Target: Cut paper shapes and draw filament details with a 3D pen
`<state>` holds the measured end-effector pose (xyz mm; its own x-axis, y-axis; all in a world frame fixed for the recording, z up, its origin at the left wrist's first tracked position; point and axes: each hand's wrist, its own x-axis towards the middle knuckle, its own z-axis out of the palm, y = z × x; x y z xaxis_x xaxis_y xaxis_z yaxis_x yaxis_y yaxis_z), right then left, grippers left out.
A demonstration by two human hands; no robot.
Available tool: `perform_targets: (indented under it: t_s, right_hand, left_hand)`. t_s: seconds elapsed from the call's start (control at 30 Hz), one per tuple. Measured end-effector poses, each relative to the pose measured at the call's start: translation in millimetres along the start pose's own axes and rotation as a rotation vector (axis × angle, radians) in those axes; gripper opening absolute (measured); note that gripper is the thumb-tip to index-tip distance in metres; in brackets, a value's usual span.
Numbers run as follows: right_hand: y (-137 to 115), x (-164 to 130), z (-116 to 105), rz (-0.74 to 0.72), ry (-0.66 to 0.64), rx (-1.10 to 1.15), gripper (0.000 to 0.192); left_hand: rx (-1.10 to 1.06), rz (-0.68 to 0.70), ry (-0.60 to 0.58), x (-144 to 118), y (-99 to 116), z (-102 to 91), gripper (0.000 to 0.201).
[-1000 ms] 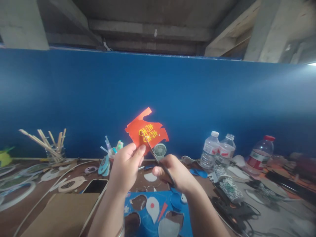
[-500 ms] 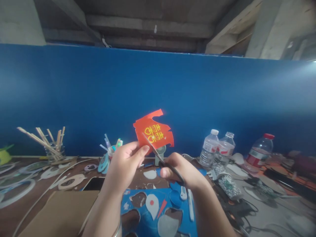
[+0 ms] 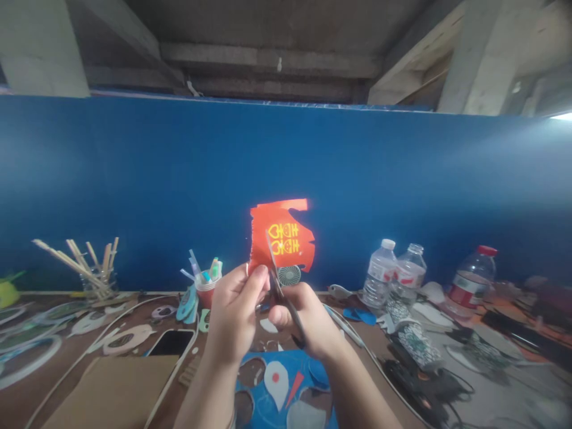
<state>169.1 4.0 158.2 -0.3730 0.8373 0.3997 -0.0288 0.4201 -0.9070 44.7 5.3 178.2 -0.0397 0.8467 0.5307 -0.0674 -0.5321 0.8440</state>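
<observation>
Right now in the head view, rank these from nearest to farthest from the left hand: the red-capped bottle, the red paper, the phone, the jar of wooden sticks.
1. red paper: pinched in the left hand, just above it.
2. phone: on the table, to its left.
3. jar of wooden sticks: far left, by the blue wall.
4. red-capped bottle: far right.

The left hand (image 3: 236,316) covers the lower left corner of the red paper (image 3: 279,235), and the yellow marks on it are too small to read. The scissors (image 3: 281,286) show only their blades; the handles are buried in the right hand (image 3: 304,319) (whether the blades meet is not clear). The blue sheet (image 3: 286,387) and the cardboard (image 3: 111,393) at the table's near edge are cut off by the picture's bottom. Things toward the table's right end are blurred, and the labels on the bottles (image 3: 393,274) cannot be read.
</observation>
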Motion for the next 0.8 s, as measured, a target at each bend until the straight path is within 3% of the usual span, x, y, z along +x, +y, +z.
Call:
perform_targets:
  t_s: [0.27,0.53,0.8]
  right_hand:
    - [-10.1,0.6,1.3,-0.178,-0.055,0.035,0.052]
    - [-2.6,-2.7,-3.9,-0.094,-0.05,-0.053,0.056]
    - [-16.1,-6.9,-5.1,-0.106,-0.079,-0.002,0.053]
  left_hand:
    - [0.093,0.015,-0.062,-1.5,2.0,-4.7,0.034]
    - [0.106,0.014,-0.066,-1.8,5.3,-6.3,0.036]
    - [0.108,0.011,-0.084,-2.0,10.1,-7.9,0.038]
